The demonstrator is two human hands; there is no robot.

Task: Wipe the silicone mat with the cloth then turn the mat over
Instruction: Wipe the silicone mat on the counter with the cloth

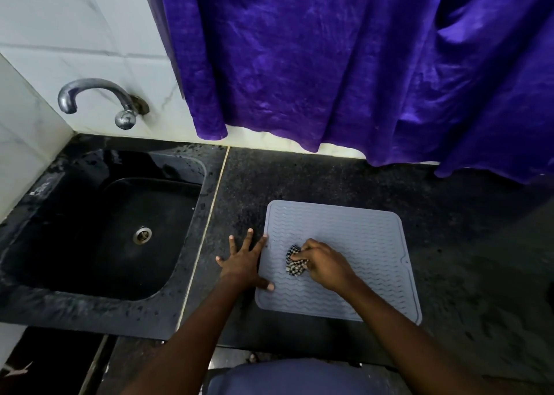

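Curled round a small black-and-white checked cloth (295,264), the right hand (322,267) pushes it down on the left part of the grey-blue silicone mat with wavy lines (359,238). The left hand (241,259) is flat with its fingers spread wide. It rests on the dark speckled stone counter (329,178) just left of the mat. Its thumb tip and one fingertip touch the mat's left edge.

To wipe well, I think the flat hand should press that edge down, so the mat does not slide. The cloth is small and bunched up, so it will take many rubs. Going along the wavy lines should help get into the dips. The far side and the right side need a wipe too, right up to the rim. The turning over comes after that.

The mat lies flat on the counter, to the right of the black sink (105,229) and close to the near edge. It has round corners and a low raised rim. There is a little notch by its right side. It looks soft and bendy, so it will likely flop when lifted.
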